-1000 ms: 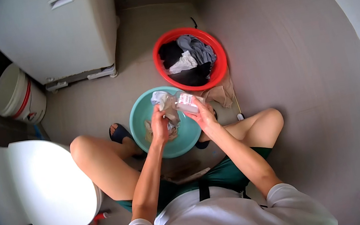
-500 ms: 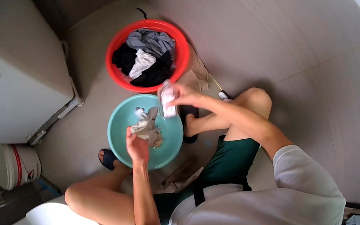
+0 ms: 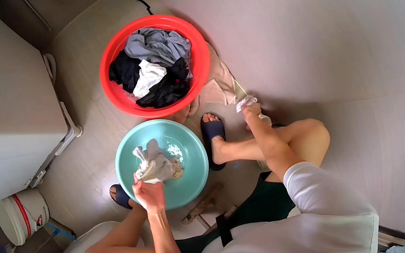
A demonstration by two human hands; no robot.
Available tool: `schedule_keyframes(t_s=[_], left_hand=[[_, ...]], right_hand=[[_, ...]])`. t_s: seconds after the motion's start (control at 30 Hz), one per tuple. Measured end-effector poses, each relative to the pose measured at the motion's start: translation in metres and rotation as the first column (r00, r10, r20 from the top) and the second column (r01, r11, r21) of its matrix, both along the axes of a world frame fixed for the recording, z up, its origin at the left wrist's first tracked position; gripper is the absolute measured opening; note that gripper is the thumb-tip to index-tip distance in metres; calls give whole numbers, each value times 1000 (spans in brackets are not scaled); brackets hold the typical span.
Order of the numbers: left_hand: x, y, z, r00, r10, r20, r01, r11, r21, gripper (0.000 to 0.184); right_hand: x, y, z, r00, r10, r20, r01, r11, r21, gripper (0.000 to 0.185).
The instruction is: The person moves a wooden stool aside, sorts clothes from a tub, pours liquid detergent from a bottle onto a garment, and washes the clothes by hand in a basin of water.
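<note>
My left hand [image 3: 149, 194] is closed on a light striped cloth [image 3: 154, 163], lifting part of it at the near side of a teal basin [image 3: 200, 167]. The cloth's beige lower end hangs into the basin. White specks or foam [image 3: 175, 152] show beside it. Out to the right, near the wall, my right hand [image 3: 253, 112] is closed round a small whitish packet [image 3: 246, 102], which is partly covered by the fingers; its exact kind is unclear.
A red tub [image 3: 115, 101] of grey, black and white clothes stands beyond the basin, with beige cloth [image 3: 220, 88] beside it. My sandalled feet flank the basin. A white cabinet [image 3: 10, 111] and white bucket [image 3: 22, 217] stand left.
My right hand has moved from above the basin's right rim out to the right with the whitish packet. White specks now show in the basin. My left hand still grips the cloth.
</note>
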State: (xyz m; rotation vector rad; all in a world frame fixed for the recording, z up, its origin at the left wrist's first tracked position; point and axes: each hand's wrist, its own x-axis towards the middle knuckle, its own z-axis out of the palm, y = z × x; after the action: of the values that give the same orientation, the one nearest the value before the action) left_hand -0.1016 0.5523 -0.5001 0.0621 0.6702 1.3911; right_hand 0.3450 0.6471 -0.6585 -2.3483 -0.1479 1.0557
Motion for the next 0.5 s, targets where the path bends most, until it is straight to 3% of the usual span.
schedule_keyframes(t_s=[0.2,0.3,0.33,0.4,0.43,0.47,0.5], left_hand=[[-18,5,0,997,70,27,-70,998,-2,61],[-23,5,9,996,70,57,-70,998,-5,59],[-26,4,12,996,71,55,-70,997,-22,51],[-25,5,27,999,26,22,-26,1000,0,49],[-25,5,36,1000,-10,29,9,1000,20,48],[-27,2,35,999,-31,-20,32,999,16,46],[-23,3,55,997,-75,-30,75,997,1,38]], right_hand=[[1,10,-38,972,-200,-124,212,973,88,42],[-8,4,-32,944,-269,-191,283,958,52,39],[-24,4,-5,931,-292,-221,290,956,-41,27],[-51,-2,-17,1000,9,-1,-9,961,275,22],[-65,-4,-22,981,131,142,-178,900,399,19],[-106,2,-17,929,273,249,-369,734,571,14],[-166,1,100,849,476,-230,-290,783,550,25]])
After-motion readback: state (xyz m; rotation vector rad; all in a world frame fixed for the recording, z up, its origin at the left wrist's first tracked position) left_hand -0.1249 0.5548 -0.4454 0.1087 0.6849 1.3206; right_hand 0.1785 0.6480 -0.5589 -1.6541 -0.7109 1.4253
